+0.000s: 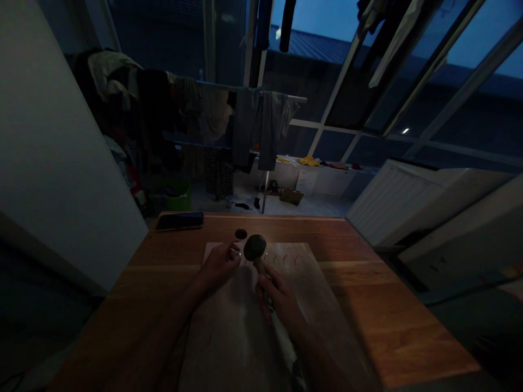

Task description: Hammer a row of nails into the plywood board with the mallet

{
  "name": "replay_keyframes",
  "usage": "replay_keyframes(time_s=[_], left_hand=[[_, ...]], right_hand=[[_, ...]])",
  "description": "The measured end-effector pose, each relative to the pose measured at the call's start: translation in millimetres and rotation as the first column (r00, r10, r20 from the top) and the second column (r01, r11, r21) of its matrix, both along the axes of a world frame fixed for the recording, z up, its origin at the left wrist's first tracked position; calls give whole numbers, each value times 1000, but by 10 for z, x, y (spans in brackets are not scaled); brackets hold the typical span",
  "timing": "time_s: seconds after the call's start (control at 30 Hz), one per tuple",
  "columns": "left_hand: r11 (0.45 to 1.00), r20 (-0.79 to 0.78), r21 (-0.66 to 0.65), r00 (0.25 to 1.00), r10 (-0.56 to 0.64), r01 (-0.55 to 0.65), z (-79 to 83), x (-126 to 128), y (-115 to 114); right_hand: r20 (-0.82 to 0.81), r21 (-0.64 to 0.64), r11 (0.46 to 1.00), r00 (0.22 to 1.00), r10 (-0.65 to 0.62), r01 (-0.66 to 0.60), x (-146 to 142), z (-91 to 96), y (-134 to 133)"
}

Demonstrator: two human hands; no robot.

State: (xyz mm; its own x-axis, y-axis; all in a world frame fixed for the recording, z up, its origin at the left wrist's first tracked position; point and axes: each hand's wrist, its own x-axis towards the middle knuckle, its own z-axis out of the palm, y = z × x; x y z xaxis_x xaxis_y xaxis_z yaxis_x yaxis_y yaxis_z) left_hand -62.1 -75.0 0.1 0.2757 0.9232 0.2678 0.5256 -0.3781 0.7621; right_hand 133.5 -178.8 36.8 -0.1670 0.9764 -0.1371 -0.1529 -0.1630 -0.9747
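Observation:
My right hand (278, 294) is wrapped round the handle of a mallet (255, 247) with a dark, rounded head. The head is raised over the far part of a pale wooden board (229, 332), close to my left fingertips. My left hand (223, 261) is closed in a pinch near the board's far left corner. A small bright glint shows at its fingertips, but what they pinch is too small and dark to name. Along the far edge, right of the mallet head, several thin nail-like pieces (285, 258) stand in a row on the board.
The board lies on a wooden table (368, 305). A phone (180, 220) rests at the table's far left corner, and a dark round spot (241, 234) lies beyond the board. Past the table are a drying rack with clothes (245, 120), a green tub (171, 193) and a white ribbed unit (388, 196).

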Motion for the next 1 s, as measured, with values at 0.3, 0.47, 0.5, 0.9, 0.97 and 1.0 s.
replay_keyframes(time_s=[0.3,0.47,0.5,0.9,0.97,1.0], left_hand=[[785,-605,325,754,-256,527,233,398,-807],[723,-808,282,563,-175,630,219,752,-1167],[732,-804,274,566,-182,624,214,783,-1186],[998,-537,58,844,0,36,309,-137,-426],[998,-534,55,845,29,1,280,-226,-338],[998,-545,62,838,36,-2,262,-245,-309]], right_hand=[[427,31,984,888,-172,176,874,-238,-440],[562,127,980,803,-198,153,901,-377,-448],[577,138,981,794,-190,135,884,-375,-443],[616,135,977,759,-213,165,793,-357,-477],[617,120,977,758,-213,176,792,-361,-475],[622,109,977,754,-212,184,790,-361,-473]])
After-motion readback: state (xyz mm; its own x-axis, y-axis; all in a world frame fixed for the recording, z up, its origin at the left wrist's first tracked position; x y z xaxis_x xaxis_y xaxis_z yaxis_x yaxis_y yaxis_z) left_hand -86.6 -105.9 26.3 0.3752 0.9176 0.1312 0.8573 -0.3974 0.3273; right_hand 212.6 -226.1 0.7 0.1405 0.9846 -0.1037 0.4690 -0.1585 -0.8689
